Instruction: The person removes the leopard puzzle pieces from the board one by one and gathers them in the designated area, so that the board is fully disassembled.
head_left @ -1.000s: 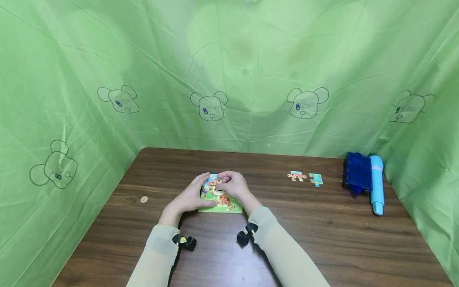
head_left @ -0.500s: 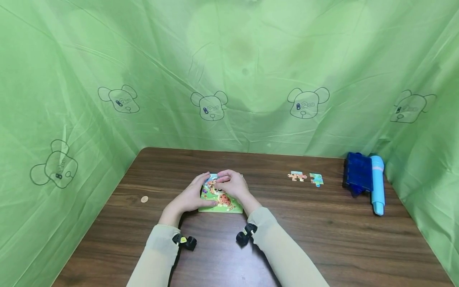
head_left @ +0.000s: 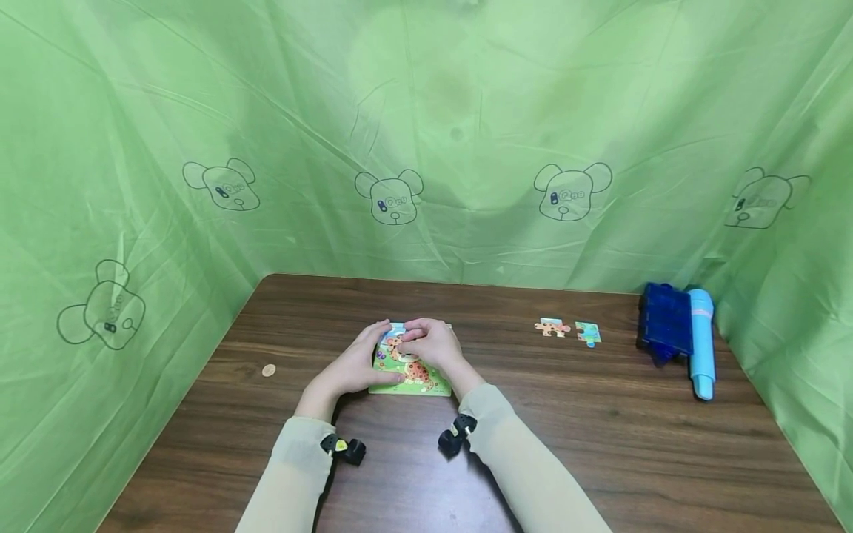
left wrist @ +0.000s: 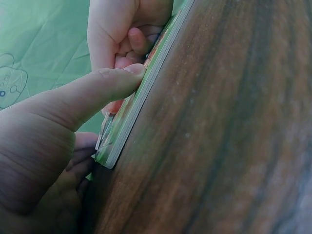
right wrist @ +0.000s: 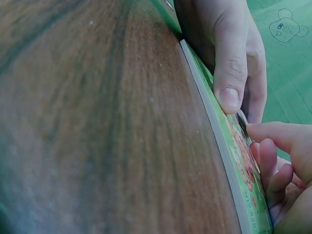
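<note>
A jigsaw puzzle board (head_left: 429, 386) with a spotted cartoon animal on green lies flat on the table between both hands. My left hand (head_left: 353, 367) holds it at the left side, thumb on the picture and the other fingers around the left edge. Over the upper part of the picture, my right hand (head_left: 435, 343) pinches a small puzzle piece (left wrist: 102, 130) between thumb and index finger. That piece stands tilted up from the board in the left wrist view and is mostly covered by fingers. The right hand's other fingers (right wrist: 280, 180) curl close over the picture.
Two loose puzzle pieces, one spotted (head_left: 552, 327) and one blue-green (head_left: 588, 334), lie to the right. Beyond them are a dark blue box (head_left: 665, 320) and a light blue cylinder (head_left: 701, 344). A small round disc (head_left: 268, 370) lies left. Green cloth (head_left: 466, 252) hangs around the table.
The right fingertips have shifted slightly over the upper part of the picture. The left hand, the board and the loose pieces stay where they were.
</note>
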A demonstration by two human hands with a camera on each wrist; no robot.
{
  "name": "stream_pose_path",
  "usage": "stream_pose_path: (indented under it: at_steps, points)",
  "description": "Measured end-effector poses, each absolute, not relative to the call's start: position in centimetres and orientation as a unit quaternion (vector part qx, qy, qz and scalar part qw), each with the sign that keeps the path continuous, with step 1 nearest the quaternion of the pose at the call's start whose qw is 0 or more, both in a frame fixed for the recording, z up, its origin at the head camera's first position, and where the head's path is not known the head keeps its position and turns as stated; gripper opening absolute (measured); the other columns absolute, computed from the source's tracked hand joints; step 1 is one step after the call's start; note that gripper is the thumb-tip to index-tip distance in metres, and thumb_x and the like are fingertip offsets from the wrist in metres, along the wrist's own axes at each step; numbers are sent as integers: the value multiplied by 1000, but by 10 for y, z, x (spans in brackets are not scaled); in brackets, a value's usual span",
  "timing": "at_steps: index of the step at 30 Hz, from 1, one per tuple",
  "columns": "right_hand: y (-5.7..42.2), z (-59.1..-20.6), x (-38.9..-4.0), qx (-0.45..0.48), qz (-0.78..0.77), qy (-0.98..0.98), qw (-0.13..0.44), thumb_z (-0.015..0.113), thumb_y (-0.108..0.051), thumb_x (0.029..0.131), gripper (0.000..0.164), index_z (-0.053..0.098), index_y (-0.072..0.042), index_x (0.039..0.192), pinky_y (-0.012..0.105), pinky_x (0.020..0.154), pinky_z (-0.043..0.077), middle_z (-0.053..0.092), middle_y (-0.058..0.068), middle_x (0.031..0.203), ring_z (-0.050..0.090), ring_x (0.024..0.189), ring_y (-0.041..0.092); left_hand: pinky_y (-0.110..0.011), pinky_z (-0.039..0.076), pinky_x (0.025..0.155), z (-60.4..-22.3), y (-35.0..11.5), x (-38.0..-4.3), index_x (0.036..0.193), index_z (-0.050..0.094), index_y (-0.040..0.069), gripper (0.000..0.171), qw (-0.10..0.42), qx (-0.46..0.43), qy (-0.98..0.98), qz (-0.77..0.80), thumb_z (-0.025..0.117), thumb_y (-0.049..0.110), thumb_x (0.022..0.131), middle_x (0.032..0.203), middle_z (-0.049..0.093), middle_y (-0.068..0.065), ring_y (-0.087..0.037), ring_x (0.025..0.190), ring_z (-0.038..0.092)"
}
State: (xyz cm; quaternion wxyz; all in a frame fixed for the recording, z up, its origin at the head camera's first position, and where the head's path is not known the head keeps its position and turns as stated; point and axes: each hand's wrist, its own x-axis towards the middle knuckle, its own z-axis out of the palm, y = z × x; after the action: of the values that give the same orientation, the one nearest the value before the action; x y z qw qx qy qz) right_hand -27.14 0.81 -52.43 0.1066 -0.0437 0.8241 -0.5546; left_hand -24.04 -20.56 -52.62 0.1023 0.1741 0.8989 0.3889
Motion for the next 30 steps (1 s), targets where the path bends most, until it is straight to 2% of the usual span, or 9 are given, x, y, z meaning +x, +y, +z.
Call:
stream_pose_path:
  at_steps: [6,12,17,25,30]
  points:
    - [8,-524,-271,-47,-531,840,97,94,-17,84,44,81,-13,125,28,82,57,82,-8,95,72,80,6,-60,28,130,-524,-206,-240,171,27,1,122,99,163,905,380,96,49,82,180,21,-14,-39,165,22]
    - [10,-524,-272,-48,-588,800,111,90,-7,85,44,78,-4,127,28,69,64,81,1,97,74,73,12,-62,28,129,-520,-207,-237,171,30,2,123,94,149,920,351,94,57,81,180,23,-14,-41,165,21]
    - [17,-525,-274,-67,-654,740,144,86,0,88,45,74,3,132,29,70,65,79,9,103,74,79,17,-63,28,129,-521,-209,-238,172,29,3,124,95,148,919,354,94,57,81,180,23,-15,-42,165,21]
    - [37,-526,-272,-103,-664,719,177,86,-8,91,44,75,-4,134,24,64,56,79,5,106,70,78,14,-65,28,128,-528,-209,-239,172,29,4,125,95,145,917,360,95,59,80,180,23,-14,-42,165,22]
    - [48,-520,-269,-137,-648,732,159,88,-10,90,47,75,-5,135,28,72,58,80,7,109,71,83,16,-64,27,129,-527,-208,-238,172,30,5,124,96,144,916,362,95,59,80,181,23,-12,-41,166,20]
